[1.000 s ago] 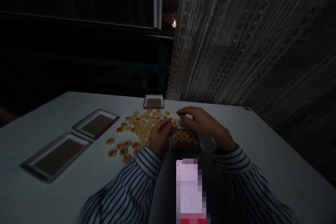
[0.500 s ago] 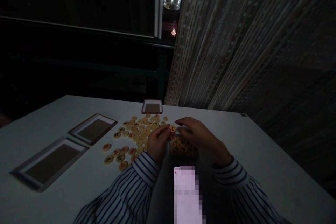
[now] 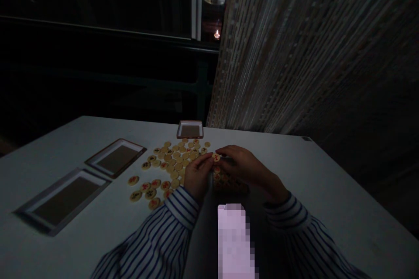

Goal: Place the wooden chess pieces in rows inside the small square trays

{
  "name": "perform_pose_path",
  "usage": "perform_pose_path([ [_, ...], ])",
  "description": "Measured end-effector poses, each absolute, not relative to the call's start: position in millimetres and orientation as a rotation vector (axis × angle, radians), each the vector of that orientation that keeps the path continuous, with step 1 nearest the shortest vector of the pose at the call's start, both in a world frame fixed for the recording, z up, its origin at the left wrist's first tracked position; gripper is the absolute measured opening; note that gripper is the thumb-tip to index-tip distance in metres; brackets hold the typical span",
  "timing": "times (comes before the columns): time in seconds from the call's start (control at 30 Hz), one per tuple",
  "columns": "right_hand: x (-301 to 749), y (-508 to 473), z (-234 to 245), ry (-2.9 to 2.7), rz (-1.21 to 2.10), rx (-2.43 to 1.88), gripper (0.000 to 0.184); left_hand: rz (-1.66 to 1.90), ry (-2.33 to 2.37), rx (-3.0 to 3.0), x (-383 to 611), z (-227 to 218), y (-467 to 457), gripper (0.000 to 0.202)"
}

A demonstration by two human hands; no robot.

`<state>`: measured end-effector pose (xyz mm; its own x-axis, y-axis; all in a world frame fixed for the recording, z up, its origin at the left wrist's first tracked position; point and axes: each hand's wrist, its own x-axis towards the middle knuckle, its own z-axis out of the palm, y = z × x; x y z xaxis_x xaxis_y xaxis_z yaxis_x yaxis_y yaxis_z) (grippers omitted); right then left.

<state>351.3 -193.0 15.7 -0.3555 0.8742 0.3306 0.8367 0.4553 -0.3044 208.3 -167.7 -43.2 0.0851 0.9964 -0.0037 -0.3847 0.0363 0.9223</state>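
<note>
A round Chinese chess piece (image 3: 216,157) with a red character faces up between my two hands. My left hand (image 3: 198,172) pinches its left edge between thumb and fingers. At its right edge, the fingertips of my right hand (image 3: 244,163) close on the same piece. Just below the hands is a block of rowed chess pieces (image 3: 225,182) with red characters, partly covered by my right hand and in shadow. Left of my left hand, many loose chess pieces (image 3: 173,161) lie spread out, some showing red or black characters, others plain.
Two shallow open trays, a nearer one (image 3: 65,200) and a farther one (image 3: 116,157), lie on the left of the white table (image 3: 327,209). A smaller tray (image 3: 190,129) sits by the far edge. A lit phone (image 3: 234,239) is in front of me. A string curtain (image 3: 278,52) hangs behind.
My right hand's fingers have moved left and closed in on the piece that my left hand holds. The view has shifted slightly.
</note>
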Motion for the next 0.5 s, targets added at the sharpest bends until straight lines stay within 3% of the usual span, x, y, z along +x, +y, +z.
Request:
perform_pose_path([
  [0.5,352.7,-188.9,20.9,-2.32,-0.042,-1.487,0.031,1.258,0.822,0.92,209.6,-48.2,-166.0,0.03],
])
